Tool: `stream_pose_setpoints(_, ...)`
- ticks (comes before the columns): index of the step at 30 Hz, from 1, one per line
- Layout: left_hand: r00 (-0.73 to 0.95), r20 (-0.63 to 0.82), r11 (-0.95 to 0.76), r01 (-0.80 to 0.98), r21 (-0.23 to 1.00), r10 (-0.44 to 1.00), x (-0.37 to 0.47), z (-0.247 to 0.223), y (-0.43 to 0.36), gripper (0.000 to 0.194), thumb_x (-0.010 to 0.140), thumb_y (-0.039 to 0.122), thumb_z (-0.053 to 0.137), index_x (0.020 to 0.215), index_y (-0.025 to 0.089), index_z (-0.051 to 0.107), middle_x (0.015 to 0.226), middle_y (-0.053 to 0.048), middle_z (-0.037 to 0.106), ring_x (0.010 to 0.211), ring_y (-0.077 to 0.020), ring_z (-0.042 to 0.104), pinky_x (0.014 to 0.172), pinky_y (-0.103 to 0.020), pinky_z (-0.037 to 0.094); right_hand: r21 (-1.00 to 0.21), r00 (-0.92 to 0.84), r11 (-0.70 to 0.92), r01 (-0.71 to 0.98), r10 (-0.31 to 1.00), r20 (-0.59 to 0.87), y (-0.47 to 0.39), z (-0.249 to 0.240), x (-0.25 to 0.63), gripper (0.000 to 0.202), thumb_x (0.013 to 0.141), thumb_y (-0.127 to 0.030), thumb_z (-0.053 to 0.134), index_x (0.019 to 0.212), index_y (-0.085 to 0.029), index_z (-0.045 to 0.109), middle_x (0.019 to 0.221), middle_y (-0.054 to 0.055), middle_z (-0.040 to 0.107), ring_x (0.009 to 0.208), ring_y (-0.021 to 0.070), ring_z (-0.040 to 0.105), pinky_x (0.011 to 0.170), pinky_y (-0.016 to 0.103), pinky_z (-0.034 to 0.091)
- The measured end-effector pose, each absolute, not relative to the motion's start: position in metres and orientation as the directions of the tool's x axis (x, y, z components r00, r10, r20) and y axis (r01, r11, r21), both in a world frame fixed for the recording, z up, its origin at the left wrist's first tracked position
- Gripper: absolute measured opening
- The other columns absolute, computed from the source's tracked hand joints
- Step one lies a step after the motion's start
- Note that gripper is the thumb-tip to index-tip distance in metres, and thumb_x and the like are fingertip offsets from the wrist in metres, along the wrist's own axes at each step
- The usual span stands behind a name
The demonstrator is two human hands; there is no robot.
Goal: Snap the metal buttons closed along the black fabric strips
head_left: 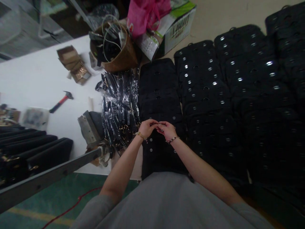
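Note:
My left hand (147, 128) and my right hand (167, 129) meet at the fingertips over a column of overlapping black bags (158, 159) with small round silver fittings. The fingers of both hands are pinched together; whatever lies between them is too small to make out. Just left of the hands is a pile of black straps in clear plastic (120, 108), with gold-coloured metal ends towards its near side.
More rows of black bags (205, 95) lie to the right. Behind the straps stands a brown bin (121, 58) beside a pink bag (145, 16). A hammer (62, 101), an open small box (79, 73) and a metal block (88, 128) are on the left. A metal rail (52, 173) crosses the lower left.

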State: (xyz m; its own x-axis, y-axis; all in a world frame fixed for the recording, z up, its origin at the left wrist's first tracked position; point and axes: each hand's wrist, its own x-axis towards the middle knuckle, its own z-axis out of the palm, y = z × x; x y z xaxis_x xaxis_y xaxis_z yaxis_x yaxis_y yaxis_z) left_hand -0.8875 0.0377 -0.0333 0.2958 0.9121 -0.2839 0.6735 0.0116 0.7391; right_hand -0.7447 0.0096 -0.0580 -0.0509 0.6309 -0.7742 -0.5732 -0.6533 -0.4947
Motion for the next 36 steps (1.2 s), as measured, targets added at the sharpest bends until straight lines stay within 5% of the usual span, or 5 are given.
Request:
stream_pose_setpoints(6,-0.011,-0.301,0.198,0.776,0.599,0.954,-0.901,-0.05,0.084,0.013,0.084,0.024,0.058,0.092,0.021,0.068,0.083,0.0,0.07,0.077,-0.0137,0.062,0.074,-0.025,0.047,-0.445,-0.082,-0.618,-0.648,0.638,-0.766,0.02,-0.052,-0.733,0.011,0.082,-0.006,0.062,0.086,-0.016,0.061,0.081,0.004,0.073,0.07,0.0109,0.069,0.063,0.021,0.058)
stream_pose_setpoints(16,-0.036,-0.434,0.169,0.947,0.273,0.9,-0.892,-0.047,0.113,0.016,0.085,0.021,0.052,0.093,0.025,0.066,0.095,-0.004,0.071,0.093,-0.0199,0.063,0.081,-0.029,0.046,-0.462,-0.1,-0.645,-0.608,0.64,-0.762,0.017,-0.049,-0.697,0.013,0.085,-0.006,0.057,0.09,-0.017,0.064,0.085,0.004,0.072,0.07,0.0103,0.068,0.065,0.021,0.057)
stream_pose_setpoints(31,-0.183,-0.327,0.265,0.938,0.224,0.927,-0.879,-0.05,0.092,0.019,0.089,0.029,0.045,0.095,0.023,0.062,0.091,-0.005,0.071,0.09,-0.0219,0.065,0.082,-0.033,0.042,-0.511,-0.026,-0.632,-0.582,0.643,-0.766,-0.006,-0.044,-0.695,0.009,0.075,-0.011,0.072,0.082,-0.015,0.069,0.075,0.003,0.07,0.062,0.0089,0.064,0.058,0.019,0.055)
stream_pose_setpoints(36,-0.064,-0.241,0.134,0.949,0.286,0.968,-0.885,-0.049,0.09,0.025,0.089,0.022,0.046,0.107,0.025,0.062,0.102,-0.004,0.068,0.098,-0.0195,0.06,0.086,-0.031,0.042,-0.533,-0.033,-0.633,-0.562,0.661,-0.75,0.002,-0.044,-0.689,0.006,0.076,-0.016,0.072,0.082,-0.015,0.069,0.075,0.004,0.07,0.064,0.0106,0.065,0.058,0.021,0.056)
